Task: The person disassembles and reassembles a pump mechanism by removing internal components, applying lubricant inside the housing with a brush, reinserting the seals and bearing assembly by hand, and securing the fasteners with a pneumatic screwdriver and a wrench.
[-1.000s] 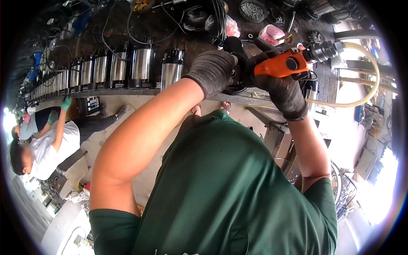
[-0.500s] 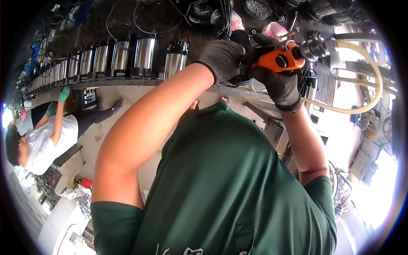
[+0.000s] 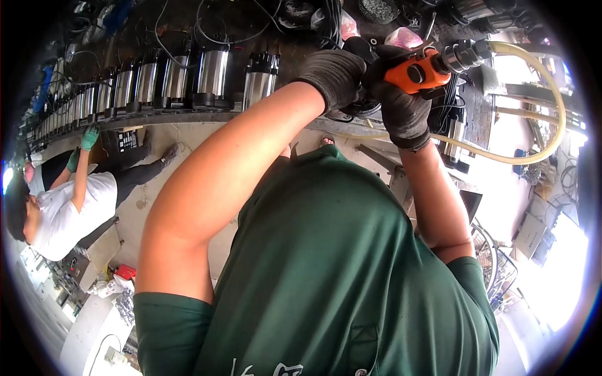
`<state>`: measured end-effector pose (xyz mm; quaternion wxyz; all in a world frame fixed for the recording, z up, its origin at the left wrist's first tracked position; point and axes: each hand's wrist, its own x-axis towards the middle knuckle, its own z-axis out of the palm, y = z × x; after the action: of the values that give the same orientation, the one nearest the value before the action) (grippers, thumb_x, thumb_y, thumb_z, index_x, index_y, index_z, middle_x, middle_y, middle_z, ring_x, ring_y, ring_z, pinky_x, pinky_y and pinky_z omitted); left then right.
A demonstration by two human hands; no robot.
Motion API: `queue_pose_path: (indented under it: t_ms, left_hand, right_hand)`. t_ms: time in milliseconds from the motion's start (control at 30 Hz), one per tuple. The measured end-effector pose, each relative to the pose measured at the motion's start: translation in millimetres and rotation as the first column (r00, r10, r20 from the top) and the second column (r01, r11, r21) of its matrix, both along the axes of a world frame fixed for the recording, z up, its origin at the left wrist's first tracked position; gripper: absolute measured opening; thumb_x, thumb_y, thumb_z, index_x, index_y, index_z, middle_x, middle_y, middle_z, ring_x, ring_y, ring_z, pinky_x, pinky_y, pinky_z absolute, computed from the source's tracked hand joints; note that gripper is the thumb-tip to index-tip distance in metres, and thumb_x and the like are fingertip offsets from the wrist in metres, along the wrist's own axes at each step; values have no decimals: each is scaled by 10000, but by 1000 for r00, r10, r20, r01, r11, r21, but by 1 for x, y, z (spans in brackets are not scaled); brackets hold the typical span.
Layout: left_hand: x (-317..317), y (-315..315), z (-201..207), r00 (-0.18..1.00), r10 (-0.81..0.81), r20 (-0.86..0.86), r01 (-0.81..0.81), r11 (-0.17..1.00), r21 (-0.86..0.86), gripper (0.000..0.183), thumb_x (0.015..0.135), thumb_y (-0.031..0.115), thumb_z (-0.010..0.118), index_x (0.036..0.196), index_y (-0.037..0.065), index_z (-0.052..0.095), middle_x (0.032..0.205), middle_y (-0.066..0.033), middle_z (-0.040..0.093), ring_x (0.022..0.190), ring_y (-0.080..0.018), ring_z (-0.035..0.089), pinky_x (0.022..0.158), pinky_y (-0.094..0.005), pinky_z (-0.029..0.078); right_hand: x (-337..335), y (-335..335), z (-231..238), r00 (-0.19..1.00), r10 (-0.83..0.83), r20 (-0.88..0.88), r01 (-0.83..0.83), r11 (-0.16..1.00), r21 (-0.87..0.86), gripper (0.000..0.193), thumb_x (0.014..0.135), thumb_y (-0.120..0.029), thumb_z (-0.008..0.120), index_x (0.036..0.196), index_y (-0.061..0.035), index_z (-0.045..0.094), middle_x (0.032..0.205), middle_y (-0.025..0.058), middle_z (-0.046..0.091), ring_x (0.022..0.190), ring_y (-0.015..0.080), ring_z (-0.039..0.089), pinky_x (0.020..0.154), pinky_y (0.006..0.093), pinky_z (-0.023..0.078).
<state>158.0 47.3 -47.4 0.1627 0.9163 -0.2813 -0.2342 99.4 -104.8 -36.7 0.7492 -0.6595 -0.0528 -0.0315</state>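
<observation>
In a dark knitted glove, my right hand [image 3: 404, 109] is closed round an orange air-powered tool [image 3: 417, 72] at the upper right. A metal hose coupling [image 3: 465, 56] sits on the tool's right end, and a pale yellow hose [image 3: 555, 106] loops away from it. Just left of the tool, my left hand [image 3: 337, 76], gloved alike, has its fingers curled at a dark, rounded part [image 3: 357, 47]. The fingertips and most of that part are hidden. Nearest to my left wrist, a silver cylinder with a black top [image 3: 260, 81] stands at the bench edge.
More silver cylinders [image 3: 213, 72] line the bench edge [image 3: 207, 118] to the left, with black cables among them. A bowl of small metal pieces [image 3: 378, 9] and a pink plastic bag [image 3: 404, 37] lie beyond my hands. Another person [image 3: 78, 200] works at the far left.
The orange tool has shifted slightly up and to the right and tilted, with my right wrist moving up and left. My left hand has moved slightly up and right.
</observation>
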Motion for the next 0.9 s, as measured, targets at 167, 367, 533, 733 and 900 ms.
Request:
queue_pose_path:
  t_ms: [167, 367, 533, 733, 900]
  left_hand:
    - [2, 2, 4, 1000, -25, 13, 25, 1000, -8, 211, 817, 187, 726, 1004, 101, 776, 966, -143, 761, 944, -327, 731, 834, -441, 586]
    - [5, 0, 10, 998, -21, -63, 22, 1000, 12, 226, 831, 223, 742, 1016, 97, 774, 960, -135, 761, 948, -320, 732, 843, -434, 588]
    - [5, -2, 7, 999, 7, -33, -6, 1000, 28, 296, 840, 325, 774, 1043, 109, 769, 977, -135, 760, 958, -314, 733, 854, -430, 588]
    - [5, 0, 3, 999, -31, -31, 32, 999, 21, 313, 838, 323, 773, 1073, 117, 761, 973, -136, 758, 944, -325, 730, 854, -438, 585]
    - [3, 3, -1, 999, -35, -12, 35, 999, -13, 291, 841, 321, 756, 1050, 119, 771, 965, -140, 759, 933, -328, 731, 834, -445, 586]
  right_hand:
    - [3, -3, -5, 999, -4, 34, 4, 1000, -3, 404, 745, 72, 693, 1144, 5, 700, 919, 46, 703, 788, 136, 666, 702, 272, 556]
    - [2, 2, 1, 999, -33, -8, 34, 996, 78, 383, 730, 88, 689, 1106, 14, 694, 908, 53, 701, 789, 146, 669, 698, 277, 567]
    - [2, 0, 0, 999, -52, -14, 53, 997, 57, 366, 724, 93, 691, 1082, 18, 694, 899, 56, 700, 782, 142, 668, 690, 276, 567]
    - [4, 0, -1, 997, -57, 57, 56, 998, 20, 369, 719, 73, 680, 1083, 11, 694, 870, 54, 704, 737, 146, 671, 668, 269, 563]
    - [1, 0, -1, 998, -56, 2, 56, 995, 79, 386, 707, 65, 681, 1090, 17, 681, 858, 55, 697, 727, 145, 669, 653, 260, 552]
